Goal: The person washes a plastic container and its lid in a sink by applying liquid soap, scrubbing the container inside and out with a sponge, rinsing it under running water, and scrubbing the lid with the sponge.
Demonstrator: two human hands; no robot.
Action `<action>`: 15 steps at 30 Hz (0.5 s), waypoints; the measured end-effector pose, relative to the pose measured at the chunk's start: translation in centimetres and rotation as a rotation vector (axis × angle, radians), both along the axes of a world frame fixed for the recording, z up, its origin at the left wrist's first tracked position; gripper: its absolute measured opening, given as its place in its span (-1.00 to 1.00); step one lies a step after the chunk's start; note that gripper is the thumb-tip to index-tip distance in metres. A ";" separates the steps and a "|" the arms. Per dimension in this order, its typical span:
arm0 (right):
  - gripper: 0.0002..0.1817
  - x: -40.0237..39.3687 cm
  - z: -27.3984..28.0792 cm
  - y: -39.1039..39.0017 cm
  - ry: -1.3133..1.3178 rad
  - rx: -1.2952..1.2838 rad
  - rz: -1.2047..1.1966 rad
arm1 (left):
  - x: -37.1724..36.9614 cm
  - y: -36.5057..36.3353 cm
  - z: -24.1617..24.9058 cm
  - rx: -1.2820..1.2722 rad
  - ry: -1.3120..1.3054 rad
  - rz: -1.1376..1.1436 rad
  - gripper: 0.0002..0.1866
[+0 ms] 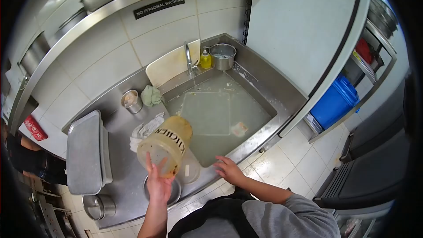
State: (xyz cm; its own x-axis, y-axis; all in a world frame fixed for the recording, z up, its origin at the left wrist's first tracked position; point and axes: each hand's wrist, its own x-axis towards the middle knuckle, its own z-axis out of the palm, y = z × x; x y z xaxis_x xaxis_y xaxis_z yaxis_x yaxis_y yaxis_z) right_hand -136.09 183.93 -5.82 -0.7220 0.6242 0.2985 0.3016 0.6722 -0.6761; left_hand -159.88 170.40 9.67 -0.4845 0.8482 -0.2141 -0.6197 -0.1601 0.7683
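Observation:
A cloudy plastic tub (171,139) with a dark-lettered label and brown stains is tilted over the left edge of the sink. My left hand (159,180) supports its base from below, fingers spread against the plastic. Near the sink's front rim, my right hand (230,170) has its fingers apart and nothing in it. The sink (275,121) holds cloudy water, with a pale rectangular shape in it. Beneath the tub lies a translucent round piece (189,169), partly hidden. A round metal bowl (174,193) sits behind my left hand.
White cloth (147,128), green cloth (151,95) and a metal cup (131,102) are on the counter, left of the faucet (189,59). Metal trays (86,154) lie farther left. Soap bottle (205,58) and metal pot (223,56) stand behind the sink. A person (33,156) is at far left.

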 end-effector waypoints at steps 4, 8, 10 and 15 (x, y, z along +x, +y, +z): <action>-0.68 4.2 -0.3 5.9 -0.035 -0.098 -0.040 | 0.6 4.0 -1.5 -0.160 0.007 0.133 -0.45; -0.71 3.3 -1.5 12.4 0.004 -0.112 0.087 | 2.3 7.2 -3.0 -0.257 0.012 0.317 -0.47; -0.75 0.9 -1.9 15.4 0.017 -0.062 0.300 | 3.5 7.8 -3.3 -0.273 0.023 0.351 -0.48; -0.76 -5.1 -1.8 18.5 -0.096 -0.037 0.660 | 7.4 9.6 -1.3 -0.309 0.021 0.566 -0.46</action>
State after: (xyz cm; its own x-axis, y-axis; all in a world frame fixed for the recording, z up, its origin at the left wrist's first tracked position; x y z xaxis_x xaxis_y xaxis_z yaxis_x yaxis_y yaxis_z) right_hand -141.22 202.43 -7.66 -0.9783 0.0504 0.2007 -0.1054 0.7134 -0.6928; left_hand -152.46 179.95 8.38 -0.8458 0.3606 -0.3932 -0.4886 -0.2278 0.8422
